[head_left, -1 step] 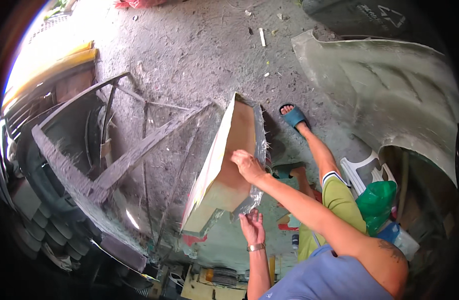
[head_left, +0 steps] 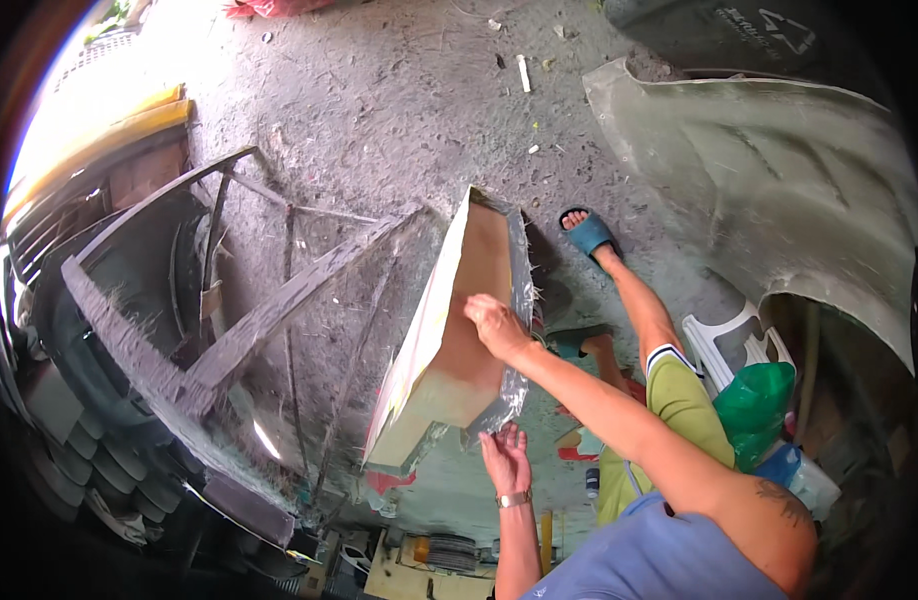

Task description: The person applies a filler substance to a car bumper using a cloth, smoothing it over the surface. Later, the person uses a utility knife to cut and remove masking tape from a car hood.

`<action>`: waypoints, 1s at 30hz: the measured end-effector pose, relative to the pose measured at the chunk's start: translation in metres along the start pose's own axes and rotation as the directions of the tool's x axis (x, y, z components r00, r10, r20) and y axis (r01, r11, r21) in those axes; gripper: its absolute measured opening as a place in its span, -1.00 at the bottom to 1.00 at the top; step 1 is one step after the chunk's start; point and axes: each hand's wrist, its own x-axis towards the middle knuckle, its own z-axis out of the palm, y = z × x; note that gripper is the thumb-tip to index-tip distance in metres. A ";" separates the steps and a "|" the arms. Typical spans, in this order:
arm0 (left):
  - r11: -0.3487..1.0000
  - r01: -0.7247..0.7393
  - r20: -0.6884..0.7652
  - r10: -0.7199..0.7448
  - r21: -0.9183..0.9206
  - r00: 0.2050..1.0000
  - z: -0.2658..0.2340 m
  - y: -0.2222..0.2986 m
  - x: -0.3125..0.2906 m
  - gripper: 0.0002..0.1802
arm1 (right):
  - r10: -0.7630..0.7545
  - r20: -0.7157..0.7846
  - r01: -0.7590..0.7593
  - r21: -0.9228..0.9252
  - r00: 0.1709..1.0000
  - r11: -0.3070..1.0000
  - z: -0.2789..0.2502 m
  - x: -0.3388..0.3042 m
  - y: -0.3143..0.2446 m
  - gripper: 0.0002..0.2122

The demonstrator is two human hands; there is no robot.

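Note:
In front of me stands a long, angular moulded part (head_left: pixel 479 245), brown on its inner face and pale on its outer side. A ragged, fibrous grey edge runs along its right side. My right hand (head_left: pixel 497 328) is over the brown face, fingers curled and closed. What they hold, if anything, is hidden. Below it, my left hand (head_left: pixel 506 458), with a metal watch (head_left: pixel 513 497) on the wrist, is turned palm up by the ragged lower right edge. Its fingers are apart and slightly bent, with nothing in them; whether they touch the edge I cannot tell.
Left of the part is a rough frame of grey bars (head_left: pixel 279 315). Dark panels and a yellow piece (head_left: pixel 109 140) lie beyond it. A large grey-green moulded shell (head_left: pixel 749 170) fills the right side, near a white plastic chair (head_left: pixel 719 340) and a green bag (head_left: pixel 754 405).
My right hand has shifted very slightly farther up the brown face. Otherwise the two frames look nearly the same.

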 end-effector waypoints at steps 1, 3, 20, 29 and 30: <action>1.000 0.007 0.001 -0.007 0.000 1.000 -0.001 0.000 -0.001 -0.61 | 0.041 -0.035 -0.042 -0.003 0.999 0.999 0.006 0.009 0.015 -0.83; 1.000 0.024 -0.016 -0.023 0.003 1.000 0.001 0.001 -0.005 -0.61 | 0.175 -0.042 -0.175 -0.006 0.984 0.985 0.013 0.027 0.047 -0.84; 0.996 0.077 -0.140 -0.084 -0.055 0.987 0.003 0.000 -0.014 -0.65 | 0.003 0.095 -0.013 0.114 0.995 0.993 -0.012 -0.002 0.032 -0.85; 0.992 0.121 -0.201 -0.111 0.039 0.973 0.010 0.009 -0.024 -0.61 | 0.337 0.001 -0.337 0.007 0.942 0.942 0.061 0.107 0.220 -0.81; 0.992 0.121 -0.230 -0.108 0.042 0.967 0.019 0.007 -0.020 -0.60 | 0.421 0.135 -0.402 -0.144 0.897 0.904 0.055 0.121 0.227 -0.80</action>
